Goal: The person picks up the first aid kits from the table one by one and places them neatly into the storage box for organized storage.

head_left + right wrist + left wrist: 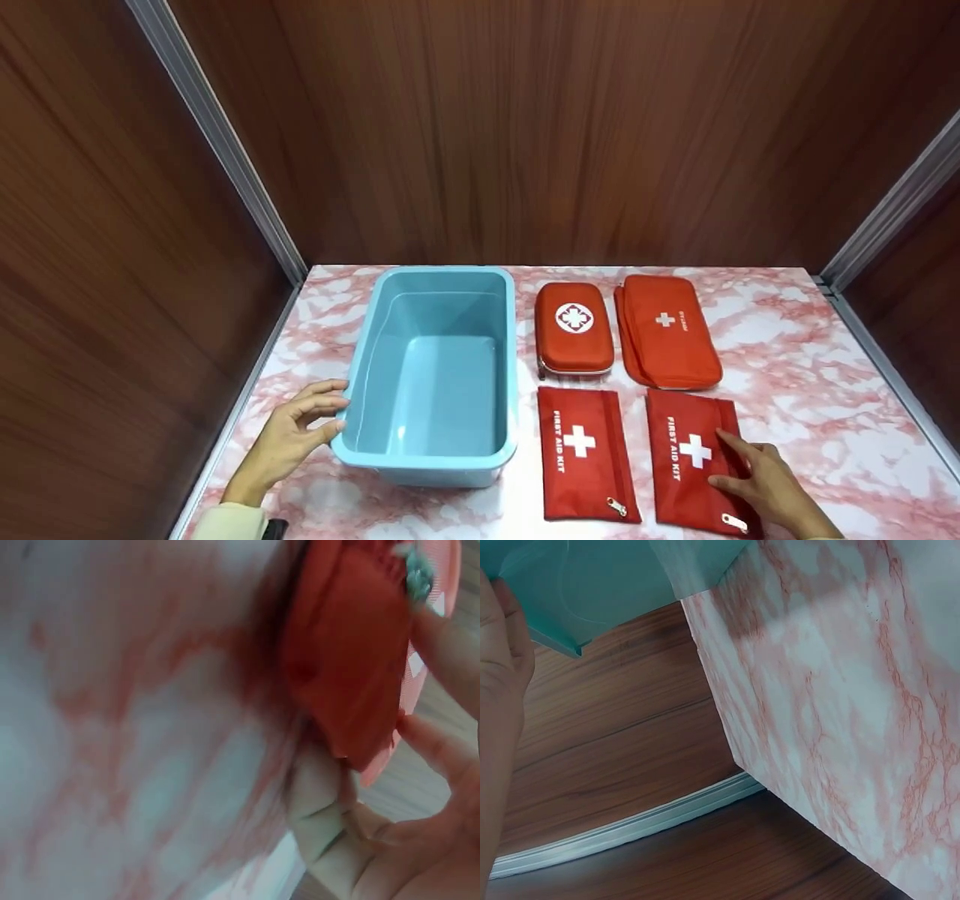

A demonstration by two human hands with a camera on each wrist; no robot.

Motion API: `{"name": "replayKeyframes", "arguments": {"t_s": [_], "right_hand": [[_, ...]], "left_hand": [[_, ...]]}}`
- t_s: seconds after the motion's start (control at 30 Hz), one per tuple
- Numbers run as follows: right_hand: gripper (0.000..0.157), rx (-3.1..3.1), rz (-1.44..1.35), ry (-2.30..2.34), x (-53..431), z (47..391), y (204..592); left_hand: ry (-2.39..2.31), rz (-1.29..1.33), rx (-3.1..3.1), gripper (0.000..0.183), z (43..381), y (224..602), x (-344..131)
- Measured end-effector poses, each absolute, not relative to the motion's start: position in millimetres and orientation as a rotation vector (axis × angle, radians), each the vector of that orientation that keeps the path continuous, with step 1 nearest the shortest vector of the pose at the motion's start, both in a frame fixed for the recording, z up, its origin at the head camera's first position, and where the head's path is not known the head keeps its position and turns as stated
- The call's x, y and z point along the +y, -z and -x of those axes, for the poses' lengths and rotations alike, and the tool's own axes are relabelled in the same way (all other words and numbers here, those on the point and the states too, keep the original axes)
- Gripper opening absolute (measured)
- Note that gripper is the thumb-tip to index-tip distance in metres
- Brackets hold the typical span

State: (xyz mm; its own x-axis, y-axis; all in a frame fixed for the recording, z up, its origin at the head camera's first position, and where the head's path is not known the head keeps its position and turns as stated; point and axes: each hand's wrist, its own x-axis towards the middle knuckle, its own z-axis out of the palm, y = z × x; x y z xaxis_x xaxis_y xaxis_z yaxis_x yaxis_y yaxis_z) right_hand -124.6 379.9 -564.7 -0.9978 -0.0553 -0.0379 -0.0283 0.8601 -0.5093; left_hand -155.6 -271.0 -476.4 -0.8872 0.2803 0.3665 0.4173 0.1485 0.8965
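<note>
My left hand [294, 433] is at the left rim of a light blue plastic bin [450, 461], its fingertips and thumb touching the rim's outer edge. In the left wrist view, the fingers reach the bin [615, 585] from below its lip. On the right, my right hand [769, 484] grips the right edge of a flat red first aid pouch [686, 420] with a white cross. Thumb and index finger lie on its face; in the right wrist view, other fingers curl at the edge of the pouch [352, 652].
A second red first aid pouch [581, 480] lies between the bin and the gripped one. Behind them are a rounded red hard case [574, 349] and a larger red zip case [671, 352]. Brown wood-grain panels [480, 150] enclose the pink-marbled table [780, 360].
</note>
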Motion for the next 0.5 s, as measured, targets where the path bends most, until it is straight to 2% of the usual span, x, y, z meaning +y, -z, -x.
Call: {"name": "replayKeyframes", "arguments": {"t_s": [0.27, 0.5], "right_hand": [[0.074, 2.888, -0.051, 0.990, 381.8, 123.6, 560.8], [0.065, 2.791, -0.168, 1.340, 377.3, 114.7, 557.9]], "left_hand": [[1.844, 0.712, -2.307, 0.024, 155.9, 476.3, -272.1], [1.857, 0.729, -2.313, 0.024, 156.1, 476.5, -273.6]]}}
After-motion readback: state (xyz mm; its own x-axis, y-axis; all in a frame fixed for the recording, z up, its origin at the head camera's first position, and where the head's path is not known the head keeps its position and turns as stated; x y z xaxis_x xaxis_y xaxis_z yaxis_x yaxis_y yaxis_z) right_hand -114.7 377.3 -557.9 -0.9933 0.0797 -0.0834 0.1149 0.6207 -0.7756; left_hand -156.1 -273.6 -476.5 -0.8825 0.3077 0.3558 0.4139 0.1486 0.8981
